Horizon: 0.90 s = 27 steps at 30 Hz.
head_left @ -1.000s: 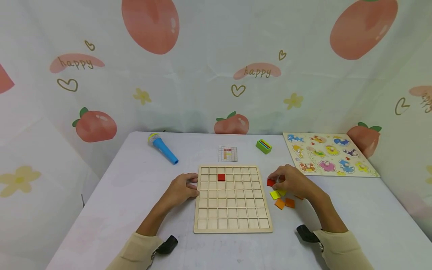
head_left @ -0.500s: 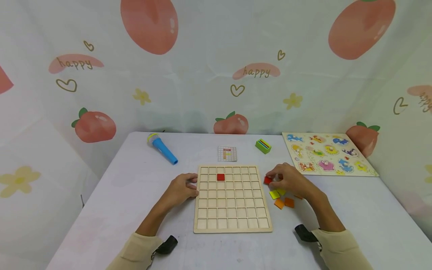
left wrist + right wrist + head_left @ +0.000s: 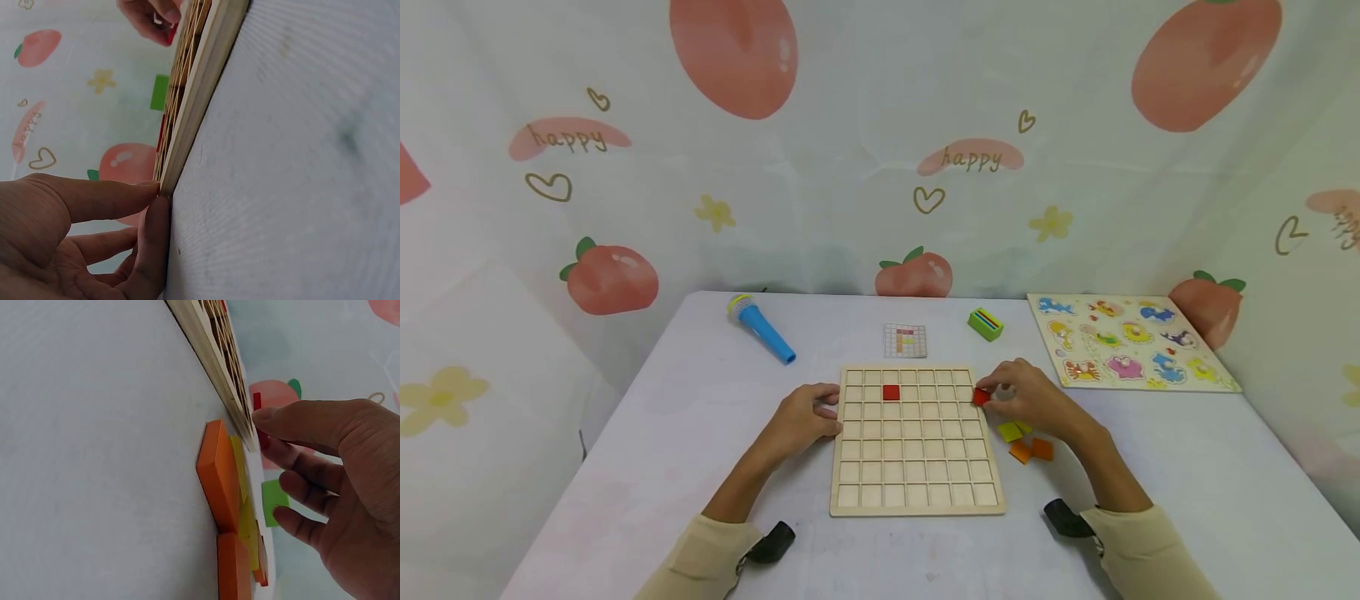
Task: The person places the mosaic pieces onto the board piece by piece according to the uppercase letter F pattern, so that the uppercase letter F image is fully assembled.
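A pale wooden grid board [image 3: 917, 442] lies flat on the table, with one red square tile [image 3: 891, 392] in its second row. At the board's left edge is my left hand [image 3: 801, 423]; in the left wrist view its thumb [image 3: 119, 200] and a bent finger hold the rim. My right hand [image 3: 1030, 398] pinches another red tile [image 3: 981, 397] between thumb and fingers, at the board's upper right edge. In the right wrist view this tile [image 3: 257, 402] stands on edge, partly hidden by the thumb.
Yellow tiles [image 3: 1010, 432] and orange tiles [image 3: 1042, 449] lie right of the board. Behind it are a small printed grid card [image 3: 906, 341] and a green striped block [image 3: 985, 324]. A blue toy microphone [image 3: 763, 332] lies back left, an animal puzzle board [image 3: 1120, 342] back right.
My right hand has moved left with the red tile, from above the loose tiles to the board's right edge. The left hand stays on the board's left edge.
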Available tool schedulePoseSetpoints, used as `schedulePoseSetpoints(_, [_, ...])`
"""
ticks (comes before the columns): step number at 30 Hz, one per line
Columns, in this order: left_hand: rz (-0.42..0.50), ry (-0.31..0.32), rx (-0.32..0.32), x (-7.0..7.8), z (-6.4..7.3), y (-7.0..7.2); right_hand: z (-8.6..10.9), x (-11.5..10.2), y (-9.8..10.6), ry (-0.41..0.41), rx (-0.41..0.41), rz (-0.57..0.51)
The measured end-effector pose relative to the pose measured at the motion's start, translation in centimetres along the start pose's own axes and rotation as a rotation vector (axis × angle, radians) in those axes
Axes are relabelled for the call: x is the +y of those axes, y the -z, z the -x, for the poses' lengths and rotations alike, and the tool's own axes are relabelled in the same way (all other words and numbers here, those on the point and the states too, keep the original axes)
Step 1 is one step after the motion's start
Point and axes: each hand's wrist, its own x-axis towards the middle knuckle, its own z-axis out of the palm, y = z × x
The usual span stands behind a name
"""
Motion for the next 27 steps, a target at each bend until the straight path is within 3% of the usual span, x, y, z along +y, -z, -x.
schedulePoseSetpoints(21, [-0.01,0.008,0.005,0.1,0.1,0.1,-2.4,-2.6,-1.6,0.005,-0.033,-0.067])
schedulePoseSetpoints(27, [-0.008,0.003,0.005,0.0,0.0,0.0,-3.1,-3.3,-2.0,0.067,-0.025,-0.051])
